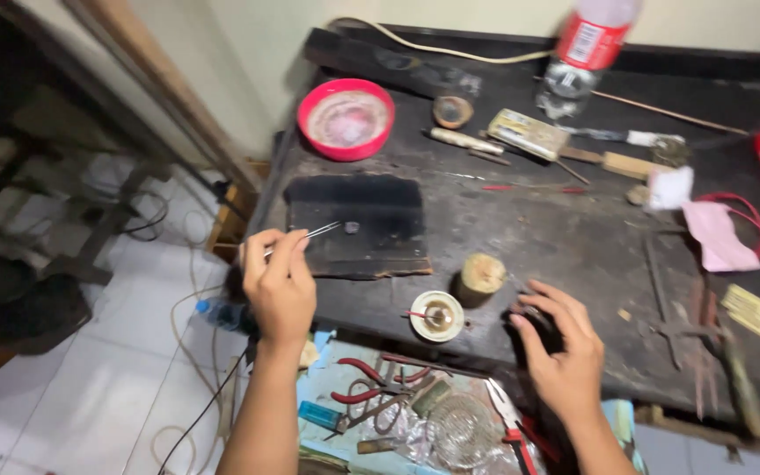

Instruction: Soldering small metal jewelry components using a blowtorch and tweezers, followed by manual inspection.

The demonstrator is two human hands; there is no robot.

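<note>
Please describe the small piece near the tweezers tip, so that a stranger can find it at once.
On the black workbench, find the dark charred block below the red bowl. The small piece lies on it, just beyond the tweezers in the left hand; nothing else rests there.

Dim indoor light, soft shadows on the dark workbench (529,237), motion blur throughout, edges stretched by the wide lens.

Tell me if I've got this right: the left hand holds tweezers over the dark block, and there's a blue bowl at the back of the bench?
Not quite. The head view shows the bowl at the back of the bench is red, not blue. The left hand does hold tweezers over the dark block.
</note>
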